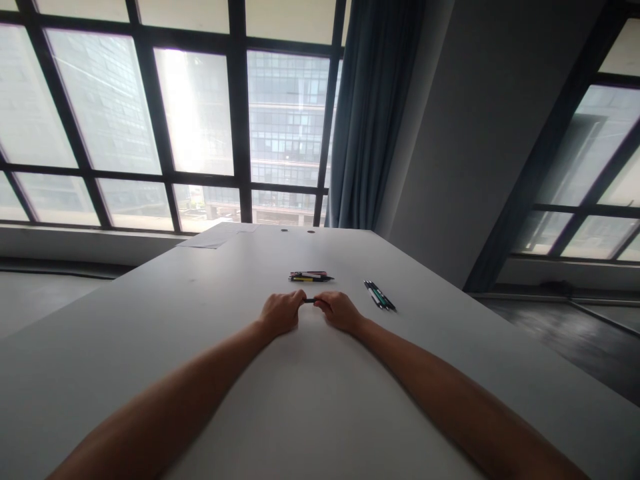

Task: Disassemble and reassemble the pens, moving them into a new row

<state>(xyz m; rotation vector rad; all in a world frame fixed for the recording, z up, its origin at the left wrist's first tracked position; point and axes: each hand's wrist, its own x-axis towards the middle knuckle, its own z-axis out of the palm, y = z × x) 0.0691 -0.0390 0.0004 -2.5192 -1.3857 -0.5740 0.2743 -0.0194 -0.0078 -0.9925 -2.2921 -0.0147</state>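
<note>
Both my hands meet over the white table [310, 380], holding one dark pen [309, 301] level between them. My left hand [283, 312] is closed on its left end, and my right hand [341, 311] pinches its right end. Only a short dark middle piece of the pen shows; the fingers hide the rest. Just beyond the hands lies a small pile of pens [309, 276], with yellow, pink, white and black parts. To the right of my right hand, a second group of pens [380, 295] lies slanted side by side, black, white and green.
White paper sheets [205, 239] lie at the table's far left corner. Two dark round spots [311, 231] sit near the far edge. Behind the table stand large windows [200, 113], a blue-grey curtain [365, 120] and a grey pillar [465, 133].
</note>
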